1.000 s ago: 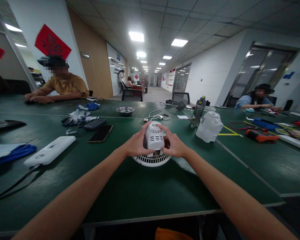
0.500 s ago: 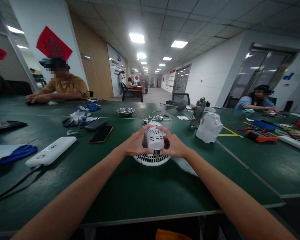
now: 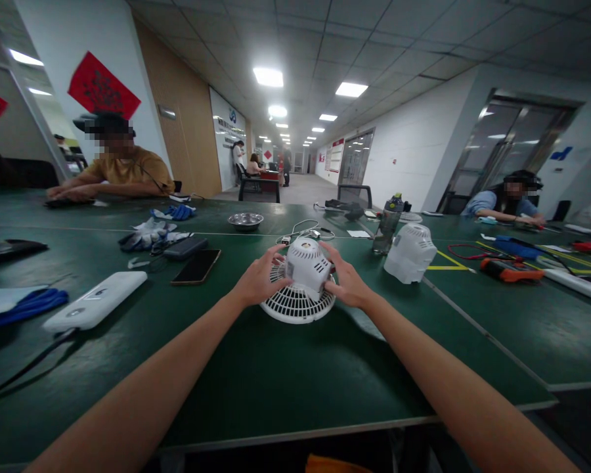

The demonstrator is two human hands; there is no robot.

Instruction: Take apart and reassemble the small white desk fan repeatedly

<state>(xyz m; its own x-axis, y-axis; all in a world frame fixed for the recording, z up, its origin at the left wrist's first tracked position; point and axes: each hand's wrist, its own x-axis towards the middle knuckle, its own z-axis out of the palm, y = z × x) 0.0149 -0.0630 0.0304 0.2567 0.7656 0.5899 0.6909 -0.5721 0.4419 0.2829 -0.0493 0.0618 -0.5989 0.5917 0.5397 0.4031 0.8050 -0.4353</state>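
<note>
Between my two hands is a white plastic fan motor cover [image 3: 308,266] with vent slots and a small round opening on top. It sits tilted above a round white fan grille [image 3: 295,310] lying on the table. My left hand [image 3: 260,279] curves around the cover's left side, its thumb at the lower edge. On the opposite side my right hand [image 3: 349,282] grips it with thumb and fingers. The inside of the cover and the grille's centre are hidden.
A second white housing [image 3: 410,255] and a bottle [image 3: 387,225] stand right. White cable [image 3: 303,230] and a metal bowl [image 3: 245,222] lie beyond. Left are a phone [image 3: 196,267], a white power strip [image 3: 96,301] and gloves [image 3: 148,236]. Two people sit across the table.
The cover has turned between my hands, so its slotted face now points to the right. The inner parts seen below it before are now covered, and my fingers have shifted outward.
</note>
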